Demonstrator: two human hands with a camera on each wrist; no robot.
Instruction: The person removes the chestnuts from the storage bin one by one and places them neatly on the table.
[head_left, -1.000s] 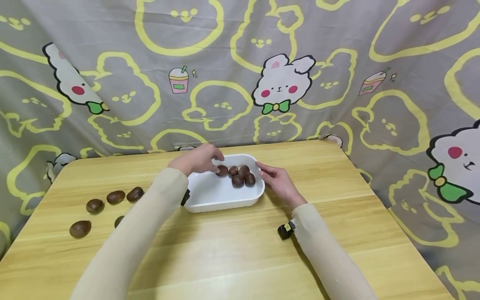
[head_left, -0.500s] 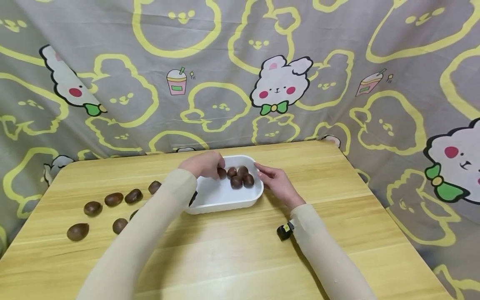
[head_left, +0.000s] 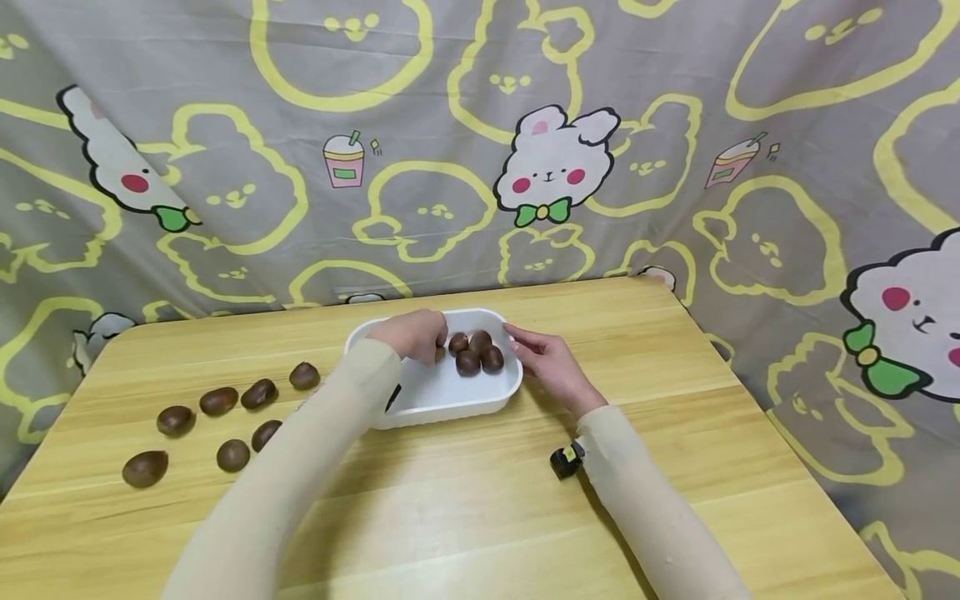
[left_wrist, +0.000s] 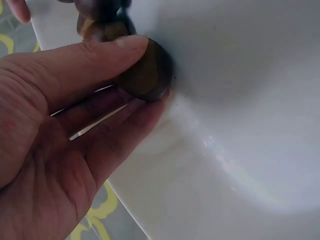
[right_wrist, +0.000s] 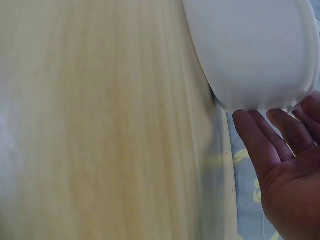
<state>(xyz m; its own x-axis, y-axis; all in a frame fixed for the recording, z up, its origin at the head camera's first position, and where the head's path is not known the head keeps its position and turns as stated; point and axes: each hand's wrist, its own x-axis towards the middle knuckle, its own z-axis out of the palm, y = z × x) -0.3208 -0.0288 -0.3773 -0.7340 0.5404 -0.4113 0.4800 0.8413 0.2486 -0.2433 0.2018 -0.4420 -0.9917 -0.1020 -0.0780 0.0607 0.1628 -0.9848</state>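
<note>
My left hand [head_left: 414,335] reaches into a white rectangular dish [head_left: 442,407] with rounded corners. In the left wrist view its thumb and fingers pinch a dark brown chestnut [left_wrist: 149,75] low over the dish floor. Several more chestnuts [head_left: 468,362] lie clustered toward the dish's right end, right beside that hand. At that end my right hand [head_left: 553,367] rests against the dish. The right wrist view shows its fairly straight fingers [right_wrist: 255,137] touching the outer wall with their tips.
Several loose chestnuts [head_left: 219,402] lie spread on the left of the wooden table [head_left: 465,508], partly behind the left sleeve [head_left: 300,467]. A patterned grey curtain [head_left: 420,75] hangs along the table's back edge. Small black devices are strapped at the wrists.
My left hand has moved slightly right and lower into the dish, its fingers now covering most of the chestnut. The right hand stays at the dish's end. The head view has shifted a little.
</note>
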